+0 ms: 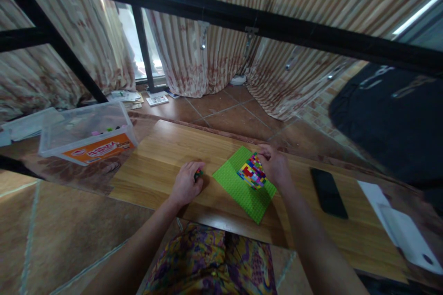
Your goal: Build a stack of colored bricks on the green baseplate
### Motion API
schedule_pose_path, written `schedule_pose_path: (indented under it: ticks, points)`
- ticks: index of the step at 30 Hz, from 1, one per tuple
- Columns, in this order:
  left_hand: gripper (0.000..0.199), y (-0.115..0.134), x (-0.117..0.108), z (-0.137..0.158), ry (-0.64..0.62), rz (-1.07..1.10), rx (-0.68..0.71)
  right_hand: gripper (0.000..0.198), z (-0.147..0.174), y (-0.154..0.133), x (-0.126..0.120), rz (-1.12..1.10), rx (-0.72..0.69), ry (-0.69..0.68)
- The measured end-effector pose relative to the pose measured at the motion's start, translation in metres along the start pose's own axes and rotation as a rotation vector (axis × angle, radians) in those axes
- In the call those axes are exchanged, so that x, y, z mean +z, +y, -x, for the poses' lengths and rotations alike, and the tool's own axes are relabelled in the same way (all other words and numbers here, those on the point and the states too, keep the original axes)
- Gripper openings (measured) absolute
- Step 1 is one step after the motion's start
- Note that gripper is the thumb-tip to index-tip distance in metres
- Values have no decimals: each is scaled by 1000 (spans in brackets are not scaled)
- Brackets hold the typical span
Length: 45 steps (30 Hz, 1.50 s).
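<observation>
A bright green studded baseplate (233, 186) lies at an angle on the wooden table. On it stands a multicoloured structure of toy bricks (252, 173), with red, yellow, blue, white and purple pieces showing. My right hand (273, 166) is closed at the structure's upper right edge, its fingertips touching the top there; whether a brick is between them is hidden. Left of the baseplate, my left hand (187, 184) rests on the table, its fingers curled around a few small toy bricks (198, 174), green and red among them.
A black phone (328, 192) lies right of my right arm, with white sheet-like objects (398, 226) beyond it. At the left, a clear plastic bin (86, 129) with an orange label holds a few bricks. A black metal bar (221, 7) crosses above the table (166, 147).
</observation>
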<state>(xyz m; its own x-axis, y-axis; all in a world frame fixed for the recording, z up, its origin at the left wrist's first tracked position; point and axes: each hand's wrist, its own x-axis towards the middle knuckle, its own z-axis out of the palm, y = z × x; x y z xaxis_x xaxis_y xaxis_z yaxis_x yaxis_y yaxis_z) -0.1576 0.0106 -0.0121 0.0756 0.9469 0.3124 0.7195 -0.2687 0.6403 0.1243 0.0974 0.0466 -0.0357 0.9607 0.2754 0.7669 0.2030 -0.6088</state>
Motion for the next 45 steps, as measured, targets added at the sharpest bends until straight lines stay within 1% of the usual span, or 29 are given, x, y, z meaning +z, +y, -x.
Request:
schedule_pose_path:
  ticks: [10,15,23,28,32,36,38,42,45]
  points:
    - [44,1,0,0,7,-12,11,34,-1,7,6,-126,34,26]
    - [45,-1,2,1,5,-10,11,36,-4,8,5,-139,57,-3]
    - [46,-1,1,0,1,-4,16,33,-12,2,0,-12,53,-55]
    - [46,-1,1,0,0,-10,0,33,-16,0,-2,19,47,-101]
    - [45,0,1,-1,-2,-10,-2,31,-7,2,1,-58,46,-60]
    - [43,-1,1,-1,1,-14,4,40,4,10,3,-178,71,-27]
    - [43,-1,2,-1,3,-13,6,39,7,13,2,-200,73,-17]
    - [43,-1,2,-1,6,-3,11,30,6,9,0,-124,48,22]
    - [42,-2,2,0,4,-4,16,29,3,3,2,-30,24,4]
